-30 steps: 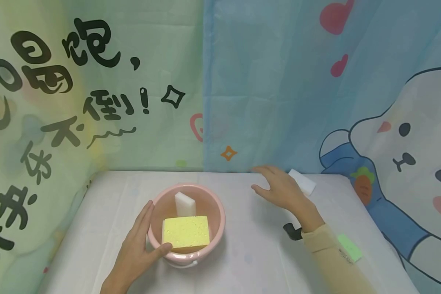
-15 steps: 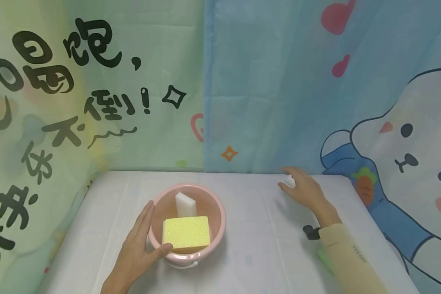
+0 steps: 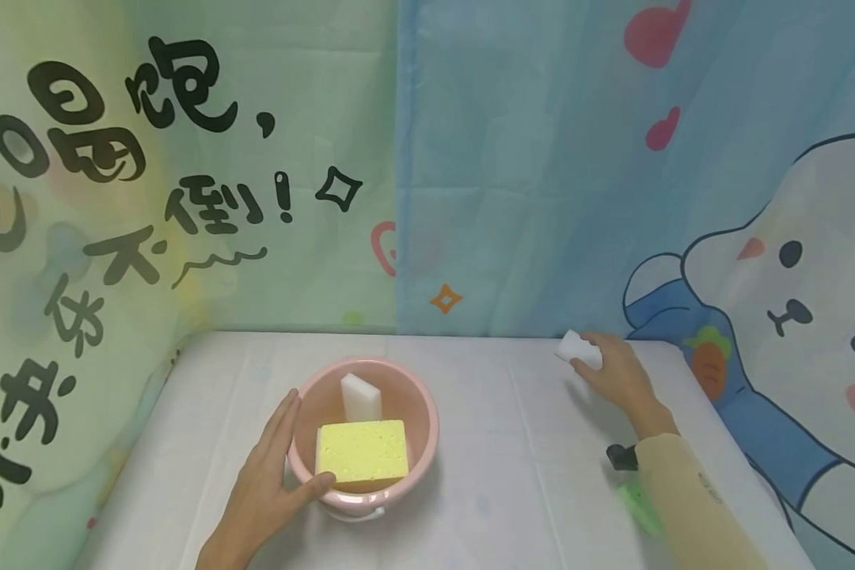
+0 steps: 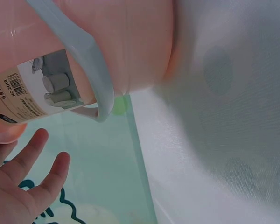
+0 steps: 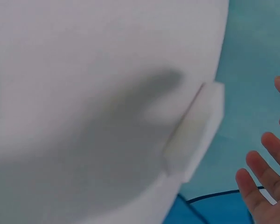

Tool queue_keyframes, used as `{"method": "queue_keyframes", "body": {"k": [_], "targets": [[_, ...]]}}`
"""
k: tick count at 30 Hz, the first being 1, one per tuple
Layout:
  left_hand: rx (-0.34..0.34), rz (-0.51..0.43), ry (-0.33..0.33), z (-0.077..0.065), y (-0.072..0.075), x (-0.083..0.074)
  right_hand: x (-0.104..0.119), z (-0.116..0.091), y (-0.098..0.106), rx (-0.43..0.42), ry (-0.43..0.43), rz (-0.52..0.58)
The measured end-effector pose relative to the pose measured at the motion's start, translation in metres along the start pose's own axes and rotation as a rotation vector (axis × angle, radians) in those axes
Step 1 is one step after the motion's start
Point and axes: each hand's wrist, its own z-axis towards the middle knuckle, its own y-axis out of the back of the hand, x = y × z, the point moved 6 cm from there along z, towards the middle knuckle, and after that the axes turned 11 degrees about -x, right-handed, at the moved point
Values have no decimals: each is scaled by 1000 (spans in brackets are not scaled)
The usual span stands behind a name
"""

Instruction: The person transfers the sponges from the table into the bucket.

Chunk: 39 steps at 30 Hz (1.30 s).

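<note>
A pink bucket (image 3: 427,455) stands upright on the table, with a white foam block (image 3: 361,398) and a yellow sponge (image 3: 362,451) inside it. My left hand (image 3: 260,479) rests against its left rim, the thumb at the front edge and the fingers fairly straight. The left wrist view shows those fingers (image 4: 28,158) spread near the rim. At the far right, another white block (image 3: 579,349) lies by the table's back edge. My right hand (image 3: 620,376) is right beside it, thumb and fingers spread about its near end. In the right wrist view a gap separates the fingers (image 5: 263,165) from the block.
A green piece (image 3: 640,507) lies partly under the right sleeve. The dark wrist camera (image 3: 621,457) is strapped at the right wrist. Printed curtains (image 3: 506,198) hang behind the white-covered table (image 3: 484,443). A grey handle (image 4: 91,60) hangs down the bucket's side.
My right hand has moved to the right and slightly back, reaching the white block on the table. The left hand and the bucket have stayed in place.
</note>
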Motion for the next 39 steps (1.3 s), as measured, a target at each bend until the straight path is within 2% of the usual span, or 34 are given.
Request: {"method": "queue_keyframes", "body": {"k": [8,15,25,34,39], "targets": [[4,9,8,1,0,1,-35,-3,-8,-35,-94,18],[1,-5,10,1,1,2,-53,-4,-14,-1,-165,-4],[4,-1,0,0,1,3,-64,-9,-22,105,-281,35],[3,3,-2,1,2,1,-69,-8,-23,103,-281,7],[3,2,-1,1,2,1,-57,-9,-17,92,-273,41]]}}
